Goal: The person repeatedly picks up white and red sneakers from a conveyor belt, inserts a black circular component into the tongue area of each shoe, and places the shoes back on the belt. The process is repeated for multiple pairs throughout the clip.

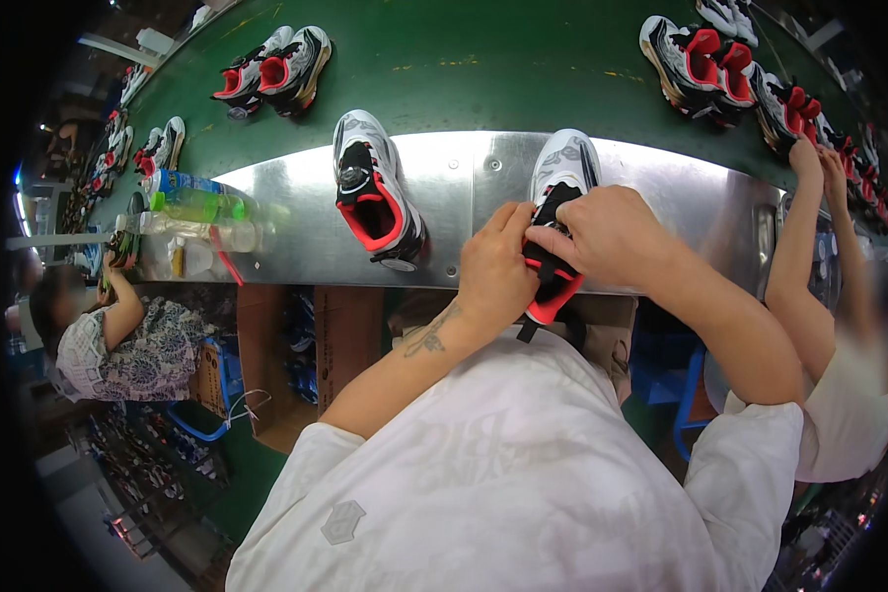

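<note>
Shoe [566,158] between both hands: middle partly hidden from my remote view by left hand [498,264] and right hand [612,232]. Far-right white shoes [728,18]: cut off at far edge. Left co-worker's head [54,301], right co-worker's head [886,311]: blurred. Near-left racked shoes [133,454]: too small for me to tell apart.

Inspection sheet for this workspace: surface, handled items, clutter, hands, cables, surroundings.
Surface: metal strip along a green tabletop.
Items: handled sneaker; matching sneaker standing apart at left.
Clutter: plastic bottles and a red strip, left end of the metal.
Hands: left hand at handled sneaker's left, right hand over its top; grip partly hidden.
Cables: thin white loop low at left, possibly cord.
Surroundings: co-workers both sides, more sneakers, cardboard box below.
</note>
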Demonstrator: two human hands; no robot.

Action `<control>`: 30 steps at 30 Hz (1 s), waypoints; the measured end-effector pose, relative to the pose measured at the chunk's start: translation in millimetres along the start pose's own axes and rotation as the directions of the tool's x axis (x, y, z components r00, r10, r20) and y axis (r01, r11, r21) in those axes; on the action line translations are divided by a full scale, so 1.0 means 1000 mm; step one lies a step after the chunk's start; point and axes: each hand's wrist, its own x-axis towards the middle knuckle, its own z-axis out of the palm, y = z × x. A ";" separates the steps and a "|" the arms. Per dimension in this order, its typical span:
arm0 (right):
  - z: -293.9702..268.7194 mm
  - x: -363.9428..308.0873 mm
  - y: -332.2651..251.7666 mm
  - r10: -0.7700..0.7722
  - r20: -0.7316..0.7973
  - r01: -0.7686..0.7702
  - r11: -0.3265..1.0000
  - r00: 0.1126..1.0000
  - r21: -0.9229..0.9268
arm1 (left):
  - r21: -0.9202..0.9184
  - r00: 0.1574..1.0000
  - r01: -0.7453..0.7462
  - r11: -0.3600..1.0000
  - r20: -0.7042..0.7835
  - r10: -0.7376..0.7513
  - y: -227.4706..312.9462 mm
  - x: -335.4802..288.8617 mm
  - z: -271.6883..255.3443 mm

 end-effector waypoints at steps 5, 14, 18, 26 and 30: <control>0.018 -0.005 0.022 -0.352 -0.498 0.360 0.929 0.792 -0.084 | -0.026 0.999 0.025 0.999 0.036 -0.025 0.001 0.002 0.003; 0.024 -0.008 0.022 -0.300 -0.519 0.331 0.943 0.801 -0.034 | 0.014 1.000 0.016 1.000 0.025 -0.016 0.001 0.004 0.004; 0.016 -0.002 0.008 -0.006 -0.098 0.010 0.999 0.995 0.044 | 0.008 0.999 0.027 1.000 0.040 -0.027 0.003 0.004 0.004; 0.027 -0.002 0.019 -0.195 -0.412 0.230 0.972 0.890 0.037 | -0.001 0.996 0.033 0.999 0.083 -0.032 0.007 0.006 0.001; 0.010 -0.006 0.004 0.021 -0.067 -0.018 0.999 0.998 0.045 | 0.009 0.999 0.007 1.000 0.050 -0.008 0.005 0.006 0.001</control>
